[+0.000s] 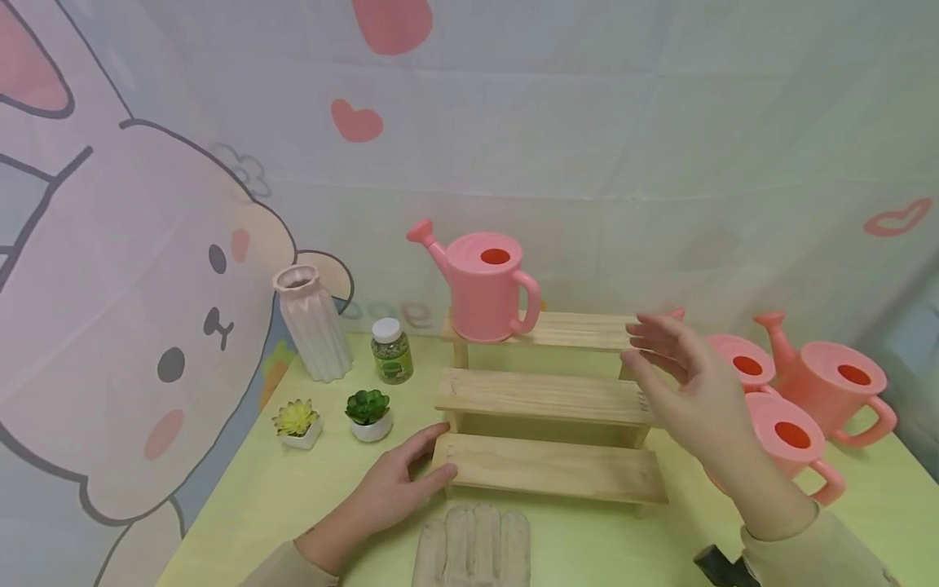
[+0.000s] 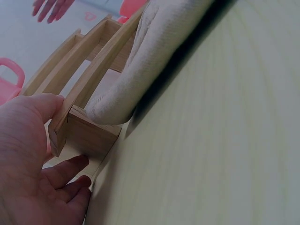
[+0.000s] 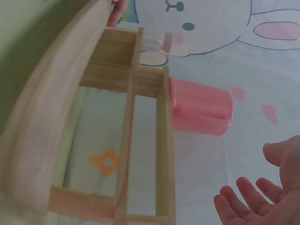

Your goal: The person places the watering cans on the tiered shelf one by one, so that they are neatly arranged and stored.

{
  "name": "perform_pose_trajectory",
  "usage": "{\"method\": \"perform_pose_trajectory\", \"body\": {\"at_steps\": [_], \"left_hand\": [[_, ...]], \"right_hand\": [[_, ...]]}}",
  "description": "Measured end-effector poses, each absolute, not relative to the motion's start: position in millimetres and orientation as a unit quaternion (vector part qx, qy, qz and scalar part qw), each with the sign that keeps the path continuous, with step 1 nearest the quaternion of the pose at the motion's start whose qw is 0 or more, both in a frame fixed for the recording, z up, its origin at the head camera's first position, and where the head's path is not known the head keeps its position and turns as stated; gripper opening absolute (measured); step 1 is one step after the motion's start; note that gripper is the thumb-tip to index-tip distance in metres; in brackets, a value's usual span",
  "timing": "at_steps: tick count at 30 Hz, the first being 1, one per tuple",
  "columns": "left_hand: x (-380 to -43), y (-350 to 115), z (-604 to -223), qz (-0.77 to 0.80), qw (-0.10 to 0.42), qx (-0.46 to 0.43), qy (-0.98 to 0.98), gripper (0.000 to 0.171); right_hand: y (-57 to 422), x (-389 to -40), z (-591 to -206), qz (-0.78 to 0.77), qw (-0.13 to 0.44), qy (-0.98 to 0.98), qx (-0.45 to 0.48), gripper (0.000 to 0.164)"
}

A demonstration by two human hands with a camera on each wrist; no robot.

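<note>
A three-step wooden rack (image 1: 543, 466) stands on the table. At its left end my left hand (image 1: 396, 481) grips the lowest board, thumb on the front edge. The left wrist view shows the left hand's thumb (image 2: 47, 105) on the wood and its other fingers beside the end support. A pink watering can (image 1: 480, 289) stands upright on the top board's left end, spout to the left. My right hand (image 1: 693, 387) hovers near the rack's right end, holding nothing. In the right wrist view the right hand's fingers (image 3: 248, 199) are spread, apart from the rack.
More pink watering cans (image 1: 836, 383) cluster at the right, partly behind my right arm. At the left are a ribbed vase (image 1: 315, 326), a white-capped jar (image 1: 392, 355) and two potted succulents (image 1: 369, 412). A grey glove (image 1: 473, 550) and a black object (image 1: 722, 564) lie in front.
</note>
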State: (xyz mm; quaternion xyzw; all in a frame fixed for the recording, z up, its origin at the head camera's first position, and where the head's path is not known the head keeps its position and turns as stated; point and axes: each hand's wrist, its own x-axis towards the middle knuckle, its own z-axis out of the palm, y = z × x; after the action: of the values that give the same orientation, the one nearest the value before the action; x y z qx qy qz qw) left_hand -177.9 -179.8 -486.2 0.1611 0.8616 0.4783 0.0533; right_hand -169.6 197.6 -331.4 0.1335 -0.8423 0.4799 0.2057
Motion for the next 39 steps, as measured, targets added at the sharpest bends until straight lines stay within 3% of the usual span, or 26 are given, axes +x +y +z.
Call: {"method": "perform_pose_trajectory", "body": {"at_steps": [13, 28, 35, 39], "left_hand": [[-178.3, -181.7, -487.8, 0.479, 0.052, 0.156, 0.862, 0.062], [-179.0, -179.6, -487.2, 0.478, 0.055, 0.156, 0.863, 0.062], [-178.5, -179.2, -487.5, 0.478, 0.054, 0.162, 0.861, 0.062], [-178.2, -179.7, -487.8, 0.475, 0.054, 0.161, 0.863, 0.062]], "right_hand": [[269.8, -133.2, -377.2, 0.43, 0.272, -0.853, 0.116, 0.06], [341.4, -112.0, -407.2, 0.38, 0.333, -0.863, 0.0, 0.067], [368.4, -111.8, -435.2, 0.362, 0.312, -0.878, -0.036, 0.065], [378.9, -110.9, -450.7, 0.362, 0.243, -0.897, -0.071, 0.069]]}}
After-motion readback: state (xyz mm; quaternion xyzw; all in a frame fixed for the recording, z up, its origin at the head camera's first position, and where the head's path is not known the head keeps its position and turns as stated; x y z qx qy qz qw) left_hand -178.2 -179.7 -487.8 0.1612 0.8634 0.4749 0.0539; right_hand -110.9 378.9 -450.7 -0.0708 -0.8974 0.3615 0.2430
